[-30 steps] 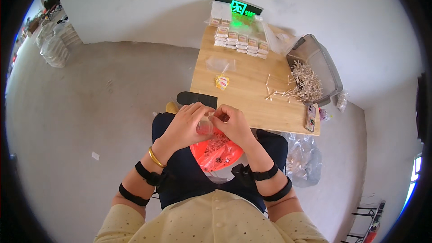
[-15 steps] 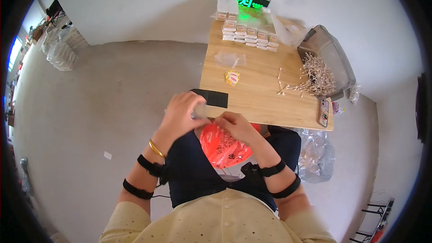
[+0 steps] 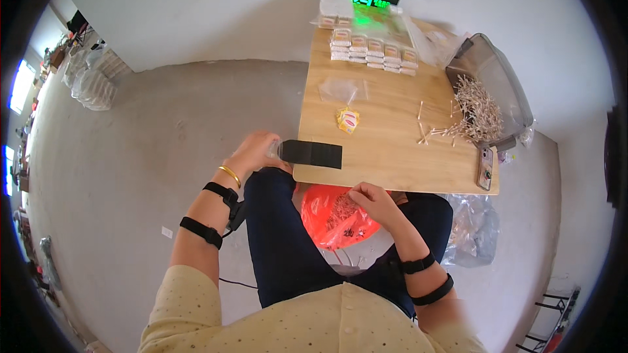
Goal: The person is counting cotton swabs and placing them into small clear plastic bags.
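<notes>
My left hand [image 3: 254, 150] is off the table's near left corner, closed around a small clear plastic thing [image 3: 274, 149] whose kind I cannot make out. Right beside its fingers lies a black ridged strip [image 3: 313, 154] along the table edge. Above a red plastic bag [image 3: 318, 212] between my knees, my right hand [image 3: 375, 202] has its fingers pinched together; whatever they may hold is too small to see. Many small cotton swabs [image 3: 343, 212] show inside the red bag.
On the wooden table [image 3: 386, 163] are yellow cards [image 3: 348, 120], a clear bag [image 3: 343, 89], stacked packs of swabs [image 3: 373, 52] and a phone [image 3: 485, 168]. A tipped grey bin [image 3: 517, 91] spills loose cotton swabs [image 3: 477, 110]. Below hangs a clear plastic bag [image 3: 472, 232].
My hands have moved apart: the left went to the table corner with the clear thing, and the right shifted slightly right and down over the red bag. The view has shifted slightly.
</notes>
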Available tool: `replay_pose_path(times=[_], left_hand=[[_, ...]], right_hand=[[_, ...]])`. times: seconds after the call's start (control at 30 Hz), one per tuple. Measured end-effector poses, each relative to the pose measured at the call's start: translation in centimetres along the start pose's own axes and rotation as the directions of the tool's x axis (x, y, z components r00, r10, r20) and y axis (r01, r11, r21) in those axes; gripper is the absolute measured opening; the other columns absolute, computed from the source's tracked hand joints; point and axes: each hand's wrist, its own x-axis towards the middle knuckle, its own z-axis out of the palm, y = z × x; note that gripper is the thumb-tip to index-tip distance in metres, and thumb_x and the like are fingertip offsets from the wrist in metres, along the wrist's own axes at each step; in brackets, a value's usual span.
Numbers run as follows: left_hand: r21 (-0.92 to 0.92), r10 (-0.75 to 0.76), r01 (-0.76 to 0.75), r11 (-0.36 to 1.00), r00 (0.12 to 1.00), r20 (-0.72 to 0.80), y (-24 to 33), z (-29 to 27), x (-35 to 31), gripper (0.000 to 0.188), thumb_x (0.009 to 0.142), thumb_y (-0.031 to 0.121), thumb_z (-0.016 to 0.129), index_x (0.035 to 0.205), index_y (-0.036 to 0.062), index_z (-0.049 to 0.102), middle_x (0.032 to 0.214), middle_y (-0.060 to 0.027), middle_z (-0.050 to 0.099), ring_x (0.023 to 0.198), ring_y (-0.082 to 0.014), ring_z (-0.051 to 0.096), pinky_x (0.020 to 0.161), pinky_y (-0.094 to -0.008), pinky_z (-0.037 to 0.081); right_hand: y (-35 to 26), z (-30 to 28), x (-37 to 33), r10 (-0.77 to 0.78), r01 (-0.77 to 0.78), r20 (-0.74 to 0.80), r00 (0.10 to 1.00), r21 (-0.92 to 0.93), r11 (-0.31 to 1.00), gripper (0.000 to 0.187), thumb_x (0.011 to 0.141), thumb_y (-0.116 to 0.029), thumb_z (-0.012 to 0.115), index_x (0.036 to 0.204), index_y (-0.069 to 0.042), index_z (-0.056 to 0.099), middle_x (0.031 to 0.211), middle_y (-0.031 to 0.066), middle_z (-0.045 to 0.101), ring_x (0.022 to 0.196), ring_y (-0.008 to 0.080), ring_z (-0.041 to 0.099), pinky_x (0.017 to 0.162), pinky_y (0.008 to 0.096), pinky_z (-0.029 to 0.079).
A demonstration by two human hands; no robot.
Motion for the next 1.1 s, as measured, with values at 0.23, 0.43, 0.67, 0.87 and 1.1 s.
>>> replay_pose_path(times=[0.23,0.43,0.67,0.87,1.1], left_hand=[[-0.08,0.13,-0.125,0.989,0.989,0.07,0.8,0.7,2.3,0.067,0.068,0.038,0.093,0.116,0.0045,0.06,0.115,-0.0169,0.067,0.113,-0.0367,0.061,0.097,-0.0457,0.049],[0.253,0.24,-0.251,0.934,0.968,0.072,2.9,0.2,3.3,0.07,0.065,0.045,0.092,0.114,0.0058,0.06,0.111,-0.0122,0.064,0.114,-0.0336,0.06,0.099,-0.0435,0.048],[0.398,0.288,-0.284,0.872,0.956,0.052,5.7,0.4,3.4,0.073,0.067,0.045,0.089,0.12,0.0032,0.062,0.117,-0.0111,0.062,0.118,-0.0306,0.058,0.104,-0.042,0.046],[0.391,0.211,-0.19,0.901,0.977,-0.011,8.3,1.2,3.5,0.083,0.076,0.05,0.082,0.133,-0.0031,0.054,0.134,-0.0167,0.058,0.13,-0.0325,0.052,0.111,-0.0444,0.041],[0.178,0.27,-0.246,0.953,0.955,-0.126,16.8,6.8,4.1,0.078,0.098,0.045,0.063,0.15,-0.0079,0.039,0.149,-0.0264,0.046,0.139,-0.0428,0.042,0.119,-0.0513,0.032]], right_hand=[[1.2,0.2,0.6,0.053,-0.053,0.019,0.998,0.011,0.999,0.024,0.102,-0.021,0.066,0.106,0.003,0.068,0.087,0.0025,0.067,0.081,0.0102,0.06,0.076,0.0276,0.051],[1.8,1.1,0.9,0.046,-0.051,0.046,0.998,0.104,0.993,0.024,0.102,-0.021,0.066,0.107,0.003,0.068,0.087,0.002,0.066,0.08,0.0102,0.058,0.075,0.028,0.05],[3.0,0.8,0.4,0.032,-0.036,0.031,0.999,0.112,0.993,0.026,0.101,-0.023,0.067,0.105,0.003,0.07,0.089,0.0031,0.068,0.083,0.0103,0.059,0.076,0.0289,0.05],[3.0,0.0,0.3,-0.002,0.004,-0.053,0.999,0.043,0.999,0.027,0.098,-0.024,0.07,0.103,0.003,0.071,0.082,0.0066,0.068,0.079,0.0122,0.06,0.075,0.0308,0.051],[5.6,-11.8,2.0,-0.19,0.005,-0.692,0.697,-0.259,0.966,0.018,0.093,-0.016,0.071,0.103,0.0,0.071,0.084,0.014,0.072,0.075,0.023,0.067,0.073,0.0365,0.053]])
